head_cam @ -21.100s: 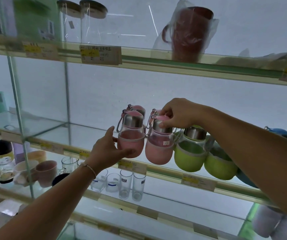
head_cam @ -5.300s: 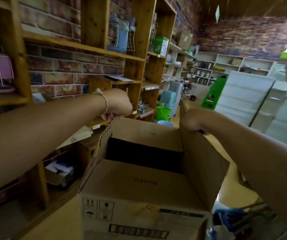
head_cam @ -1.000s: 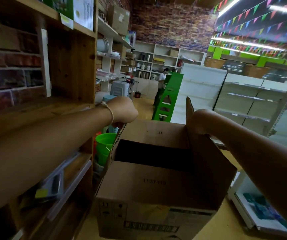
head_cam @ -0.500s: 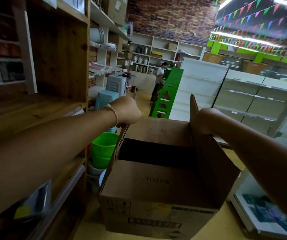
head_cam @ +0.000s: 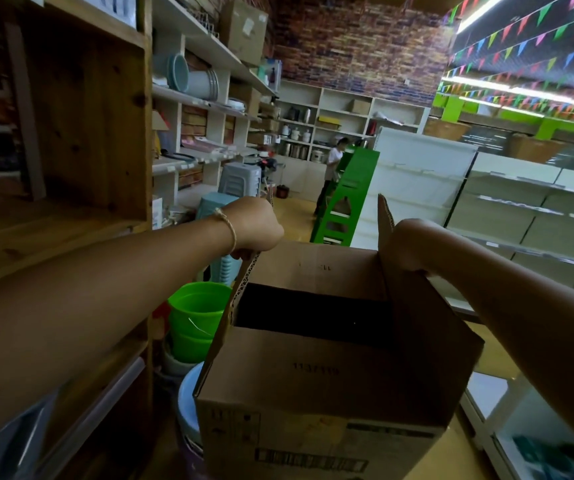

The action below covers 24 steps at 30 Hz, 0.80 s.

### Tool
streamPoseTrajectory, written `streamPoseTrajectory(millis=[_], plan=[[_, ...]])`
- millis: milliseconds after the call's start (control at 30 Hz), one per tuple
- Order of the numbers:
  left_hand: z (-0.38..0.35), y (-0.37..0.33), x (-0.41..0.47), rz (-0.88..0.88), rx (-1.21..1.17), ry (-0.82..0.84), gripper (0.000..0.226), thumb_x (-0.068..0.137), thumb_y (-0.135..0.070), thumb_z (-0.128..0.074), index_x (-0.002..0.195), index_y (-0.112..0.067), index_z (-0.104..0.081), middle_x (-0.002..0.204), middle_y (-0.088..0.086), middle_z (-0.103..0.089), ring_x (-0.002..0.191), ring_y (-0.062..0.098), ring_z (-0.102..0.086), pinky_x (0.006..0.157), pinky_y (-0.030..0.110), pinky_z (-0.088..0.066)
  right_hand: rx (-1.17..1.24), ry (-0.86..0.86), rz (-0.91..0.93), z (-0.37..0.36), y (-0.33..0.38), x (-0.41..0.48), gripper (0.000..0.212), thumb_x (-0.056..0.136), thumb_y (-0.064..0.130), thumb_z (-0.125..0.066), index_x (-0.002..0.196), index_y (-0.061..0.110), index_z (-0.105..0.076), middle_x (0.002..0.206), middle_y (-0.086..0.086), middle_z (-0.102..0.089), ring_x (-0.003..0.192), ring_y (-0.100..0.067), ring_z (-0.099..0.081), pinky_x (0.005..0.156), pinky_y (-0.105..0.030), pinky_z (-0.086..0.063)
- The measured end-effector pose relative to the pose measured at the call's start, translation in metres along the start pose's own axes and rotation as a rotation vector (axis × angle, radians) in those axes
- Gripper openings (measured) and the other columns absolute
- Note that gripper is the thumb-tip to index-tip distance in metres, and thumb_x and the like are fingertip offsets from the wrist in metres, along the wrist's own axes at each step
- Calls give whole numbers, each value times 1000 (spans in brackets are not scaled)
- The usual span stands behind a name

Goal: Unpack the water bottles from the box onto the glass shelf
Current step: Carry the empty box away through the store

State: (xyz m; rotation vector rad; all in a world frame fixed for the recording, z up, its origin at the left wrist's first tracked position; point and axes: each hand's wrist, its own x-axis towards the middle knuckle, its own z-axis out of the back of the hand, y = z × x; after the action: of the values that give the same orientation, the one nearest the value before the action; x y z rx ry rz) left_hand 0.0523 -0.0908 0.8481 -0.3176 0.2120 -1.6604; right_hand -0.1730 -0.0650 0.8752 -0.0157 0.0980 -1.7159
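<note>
I hold an open brown cardboard box (head_cam: 316,372) in front of me, off the floor, in a shop aisle. My left hand (head_cam: 254,226) grips the top of the box's left flap. On the other side my right hand (head_cam: 408,242) grips the upright right flap. The inside of the box is dark and I see no water bottles in it. No glass shelf is in view.
Wooden shelving (head_cam: 81,140) runs close along my left. Stacked green buckets (head_cam: 195,320) and plastic stools (head_cam: 214,206) stand on the floor by it. White shelf units (head_cam: 507,216) line the right. A green step ladder (head_cam: 342,202) and a person (head_cam: 330,171) are down the aisle.
I have carried the box forward along the aisle; the wooden shelving slid back on my left and the green buckets came nearer. Both hands kept their grip on the flaps.
</note>
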Motion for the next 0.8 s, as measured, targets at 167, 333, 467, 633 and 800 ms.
streamPoseTrajectory(millis=[167,333,467,633,800], plan=[[-19,-13,21,25,-17,33,22,82,-12,-46,72,-3,-63,59,15,-57,42,23,-49,31,14,-27,-9,19,37,-7,-5,26,22,96,10,-51,109,-4,-62,69,-5,-57,58,-16,-56,52,-23,-47],[-38,-19,35,28,-9,127,21,83,-9,-46,70,-3,-60,60,16,-57,44,26,-51,32,16,-31,-117,102,47,-29,1,46,40,97,12,-46,131,-8,-49,65,-7,-53,52,-16,-55,47,-24,-46],[-43,-13,41,15,3,148,28,88,-13,-47,65,-3,-57,60,16,-57,49,27,-54,40,20,-40,-109,165,54,-42,9,54,33,98,11,-45,123,-7,-58,67,-6,-57,57,-15,-59,52,-21,-46],[-58,8,44,2,-18,158,25,86,-10,-46,62,-5,-51,59,12,-51,51,23,-49,51,27,-42,13,238,20,-63,32,66,25,98,12,-47,112,-5,-60,85,-12,-64,76,-20,-69,71,-30,-59],[-87,32,46,-56,54,230,28,87,-13,-47,60,-10,-45,58,8,-42,50,21,-40,48,27,-32,50,252,28,-92,54,66,21,100,15,-46,103,0,-60,87,-11,-66,77,-22,-72,72,-32,-61]])
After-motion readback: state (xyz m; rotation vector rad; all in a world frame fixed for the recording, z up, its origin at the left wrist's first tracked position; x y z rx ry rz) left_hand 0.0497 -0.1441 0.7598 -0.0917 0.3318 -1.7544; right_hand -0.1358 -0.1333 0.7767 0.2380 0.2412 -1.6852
